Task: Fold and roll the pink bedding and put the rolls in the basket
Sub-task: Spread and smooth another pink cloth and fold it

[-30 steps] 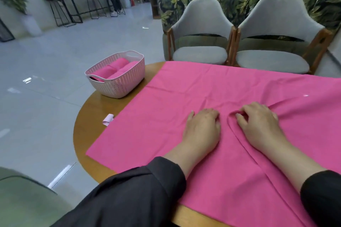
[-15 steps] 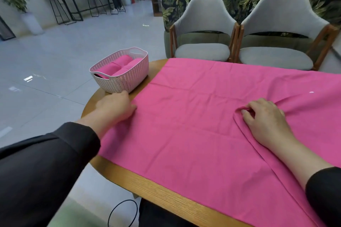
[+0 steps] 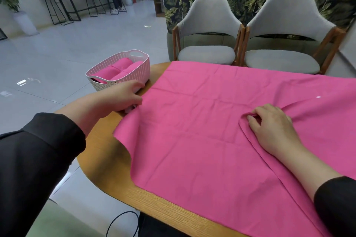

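since half a second before, the left hand (image 3: pixel 123 96) had drawn the left edge of the pink bedding (image 3: pixel 221 136) inward: that edge, which had lain fairly straight along the table's left side, now curved in a loose bulge and lifted a little where the hand gripped it, fingers curled round the cloth with something small and white showing under them. more bare wood of the table (image 3: pixel 104 152) showed on the left than before. the right hand (image 3: pixel 271 129) had stayed where it was near the middle of the sheet, fingertips curled into a raised pinch of fabric, with a long crease running from it toward the near edge.

the sheet lay spread over most of the round table, its far edge reaching the rim by the two grey chairs (image 3: pixel 210 31), its near edge just short of the table's front rim and its right side running out of view. the white basket (image 3: pixel 134 71) stood on the table's far left, just beyond the left hand, holding pink rolls (image 3: pixel 119 65) side by side. open floor lay to the left of the table, and a dark cable (image 3: pixel 119 221) looped below its near rim.
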A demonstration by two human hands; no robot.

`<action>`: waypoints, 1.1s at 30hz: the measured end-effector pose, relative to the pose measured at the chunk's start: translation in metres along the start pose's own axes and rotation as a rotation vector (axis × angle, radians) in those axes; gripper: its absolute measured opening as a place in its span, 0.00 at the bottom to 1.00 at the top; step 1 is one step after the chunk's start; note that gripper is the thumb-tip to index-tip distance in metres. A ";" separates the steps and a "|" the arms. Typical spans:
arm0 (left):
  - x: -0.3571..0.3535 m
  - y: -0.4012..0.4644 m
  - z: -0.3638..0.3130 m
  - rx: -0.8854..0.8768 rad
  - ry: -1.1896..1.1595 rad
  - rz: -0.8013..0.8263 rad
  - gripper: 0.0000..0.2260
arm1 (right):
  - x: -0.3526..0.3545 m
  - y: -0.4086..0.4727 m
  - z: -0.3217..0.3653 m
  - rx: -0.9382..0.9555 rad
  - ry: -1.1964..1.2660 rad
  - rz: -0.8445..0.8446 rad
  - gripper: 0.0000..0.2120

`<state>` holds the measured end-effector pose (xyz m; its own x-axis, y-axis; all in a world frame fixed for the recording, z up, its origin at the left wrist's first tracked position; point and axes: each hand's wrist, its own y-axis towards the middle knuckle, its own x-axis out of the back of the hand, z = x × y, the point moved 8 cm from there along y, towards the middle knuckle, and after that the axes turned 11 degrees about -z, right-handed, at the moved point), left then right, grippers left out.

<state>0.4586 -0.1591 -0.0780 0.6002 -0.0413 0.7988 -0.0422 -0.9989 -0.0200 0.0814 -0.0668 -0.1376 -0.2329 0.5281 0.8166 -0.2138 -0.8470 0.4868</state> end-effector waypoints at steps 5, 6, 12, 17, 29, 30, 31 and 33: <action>-0.011 -0.005 -0.018 -0.054 -0.175 0.145 0.16 | -0.001 0.001 -0.001 -0.002 0.002 -0.001 0.09; -0.013 -0.005 -0.018 -0.057 -0.163 0.168 0.18 | -0.002 0.001 -0.002 -0.003 -0.001 -0.001 0.09; -0.041 -0.015 -0.015 -0.302 0.337 0.389 0.26 | -0.003 0.001 -0.003 -0.008 -0.006 -0.001 0.09; -0.067 -0.033 -0.030 -0.486 0.358 0.512 0.28 | -0.001 0.001 -0.002 -0.007 0.001 -0.003 0.09; -0.100 -0.045 -0.048 -0.531 0.478 0.602 0.07 | -0.001 0.000 -0.002 -0.024 0.028 -0.005 0.09; -0.096 -0.044 -0.055 -0.543 0.429 0.564 0.06 | -0.001 0.000 -0.002 -0.022 0.026 -0.007 0.08; -0.090 -0.041 -0.064 -0.573 0.364 0.496 0.05 | -0.001 0.000 -0.002 -0.019 0.024 -0.008 0.08; -0.074 -0.032 -0.090 -0.661 0.226 0.318 0.05 | -0.002 0.000 -0.003 -0.018 0.027 -0.013 0.08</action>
<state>0.3436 -0.1219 -0.0828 0.3045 -0.2483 0.9196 -0.6971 -0.7160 0.0375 0.0785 -0.0678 -0.1402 -0.2558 0.5405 0.8015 -0.2341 -0.8391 0.4911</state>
